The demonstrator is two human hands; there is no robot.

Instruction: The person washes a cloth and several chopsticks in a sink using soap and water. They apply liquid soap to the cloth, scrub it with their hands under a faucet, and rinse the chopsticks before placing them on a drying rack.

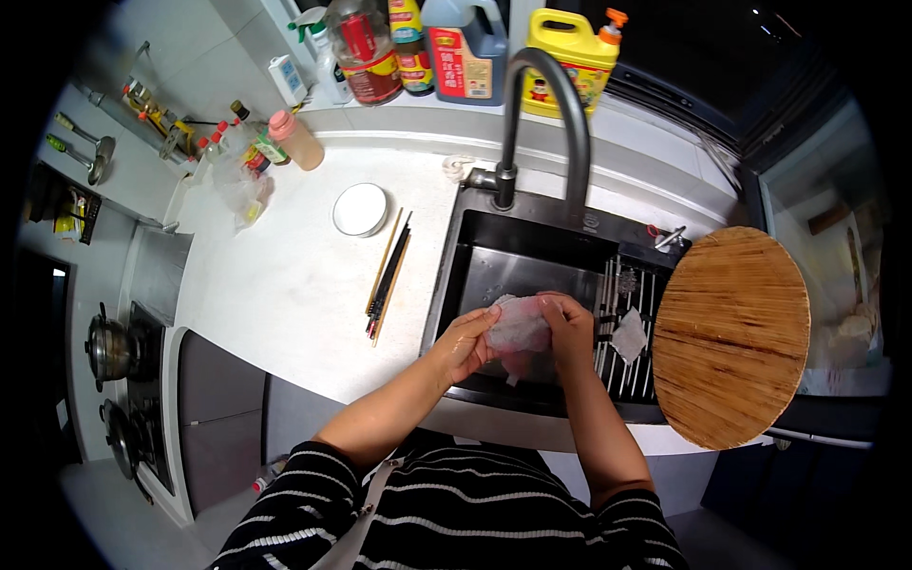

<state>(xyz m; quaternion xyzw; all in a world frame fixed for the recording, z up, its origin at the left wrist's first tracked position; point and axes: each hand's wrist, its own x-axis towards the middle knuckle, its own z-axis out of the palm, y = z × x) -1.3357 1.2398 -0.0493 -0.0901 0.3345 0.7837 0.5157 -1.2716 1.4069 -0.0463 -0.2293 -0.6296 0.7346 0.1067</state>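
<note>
Over the dark sink (461, 256), a thin greyish-white dishcloth (522, 326) with a pinkish tint is stretched between my two hands. My left hand (464, 346) pinches its left edge, thumb on top. At the other side, my right hand (570, 331) grips the upper right edge with bent fingers. Something pinkish hangs just beneath the cloth, too unclear to name. The black tap (579, 123) arches above the basin, beyond my hands. Right of my right hand, a small pale cloth (629, 335) lies on the metal sink rack (616, 375).
A round wooden board (731, 337) covers the counter right of the sink. On the white counter (285, 285) to the left are a white bowl (360, 209) and several chopsticks (388, 280). Bottles and a yellow jug (568, 62) line the back ledge. Pots (109, 347) stand far left.
</note>
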